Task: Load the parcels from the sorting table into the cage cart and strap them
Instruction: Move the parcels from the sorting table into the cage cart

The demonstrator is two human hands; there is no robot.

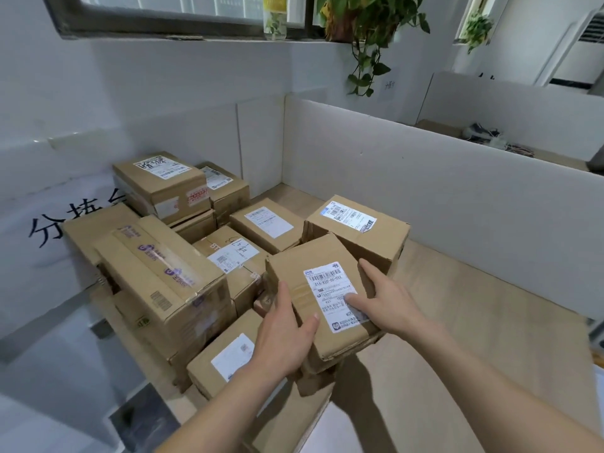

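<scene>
Left hand (284, 331) grips the labelled parcel (313, 256), thumb across the top face and fingers down its left side. Right hand (384, 300) grips the same parcel from the opposite side, thumb on the shipping label (330, 289) and fingers at the right edge. The parcel lies tilted between both hands, above other cartons; cannot tell whether it rests on them or is lifted.

Just beyond the right hand: larger carton (356, 233), label on top.
Left of the left hand: taped carton (160, 276) with purple print, stacked on others.
Under the left wrist: low carton (225, 361).
Right of the right hand: bare table top (464, 322), with a white partition (425, 191) behind it.
</scene>
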